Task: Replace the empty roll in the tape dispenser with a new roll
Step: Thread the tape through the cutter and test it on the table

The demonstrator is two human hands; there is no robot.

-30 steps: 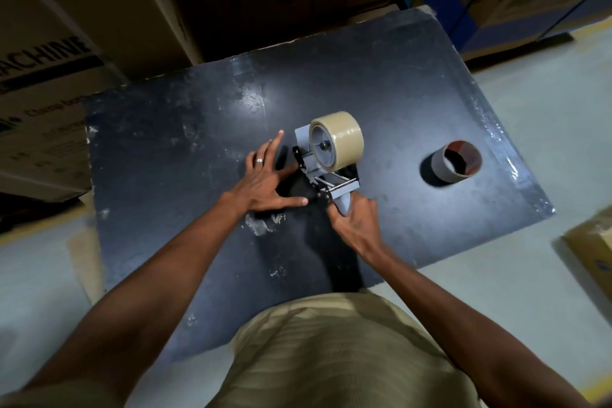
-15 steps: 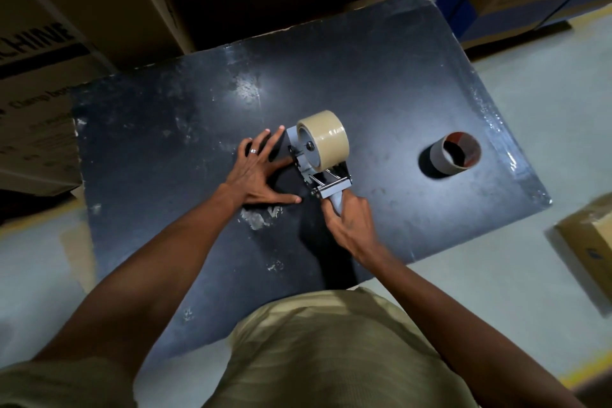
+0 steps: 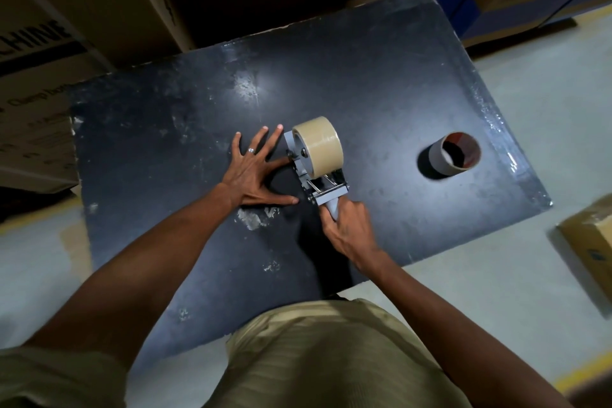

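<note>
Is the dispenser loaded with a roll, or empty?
Loaded: a full tan roll sits on the dispenser; the bare core stands apart.

A tape dispenser [image 3: 316, 180] loaded with a tan tape roll [image 3: 319, 145] is gripped at its handle by the right hand [image 3: 347, 225]. The left hand [image 3: 255, 172] is spread flat on the black table [image 3: 165, 149] beside it. An empty core [image 3: 455, 154] is seen standing well apart to the right.

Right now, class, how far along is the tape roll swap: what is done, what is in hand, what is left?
Done: the empty core stands aside on the table, and the new roll sits on the tape dispenser. In hand: the right hand grips the handle; the left hand lies spread beside it. Left: probably threading the tape.
</note>
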